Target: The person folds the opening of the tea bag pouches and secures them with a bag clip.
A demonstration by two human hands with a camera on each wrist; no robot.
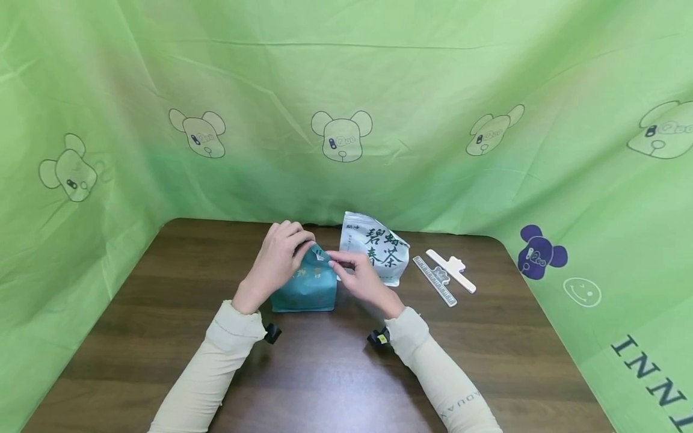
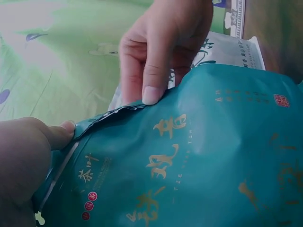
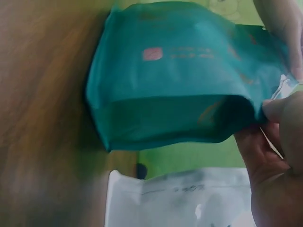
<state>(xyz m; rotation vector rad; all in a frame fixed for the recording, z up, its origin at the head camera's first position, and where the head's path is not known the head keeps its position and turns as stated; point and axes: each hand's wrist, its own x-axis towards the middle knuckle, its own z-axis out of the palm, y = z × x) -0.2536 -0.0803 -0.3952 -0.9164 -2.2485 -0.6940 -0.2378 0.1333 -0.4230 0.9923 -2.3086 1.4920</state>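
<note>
A teal tea bag with gold lettering stands upright on the table, its top edge folded over. My left hand grips the left end of that top, the thumb pressing near the fold in the left wrist view. At the right end of the top, my right hand pinches the edge between thumb and fingers; it shows above the teal bag in the left wrist view. In the right wrist view the bag's gusseted side faces the camera.
A white tea bag with dark lettering stands just behind and right of the teal one. Two sealing clips lie farther right on the brown table: a clear ruler-marked clip and a white clip. Green curtain surrounds the table.
</note>
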